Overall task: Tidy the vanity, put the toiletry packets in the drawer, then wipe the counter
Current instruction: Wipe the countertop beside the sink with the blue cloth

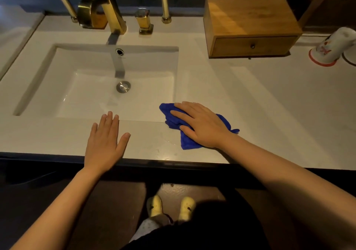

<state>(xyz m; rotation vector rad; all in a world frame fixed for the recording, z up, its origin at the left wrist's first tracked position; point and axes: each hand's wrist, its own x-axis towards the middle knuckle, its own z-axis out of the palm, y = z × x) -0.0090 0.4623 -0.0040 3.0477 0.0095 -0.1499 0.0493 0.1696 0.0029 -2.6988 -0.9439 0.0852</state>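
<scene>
My right hand [200,124] presses flat on a crumpled blue cloth [171,115] lying on the white counter [269,105], just right of the sink's front right corner. My left hand [106,140] rests flat on the counter's front strip below the sink, fingers spread, holding nothing. A small wooden drawer box [250,24] stands at the back right, its drawer shut. No toiletry packets are visible.
A white rectangular sink [38,80] fills the left of the counter, with a gold faucet [104,9] and gold handle [144,21] behind it. A white cup with red print [331,45] lies tipped at the far right. The counter's dark front edge [57,156] runs below my hands.
</scene>
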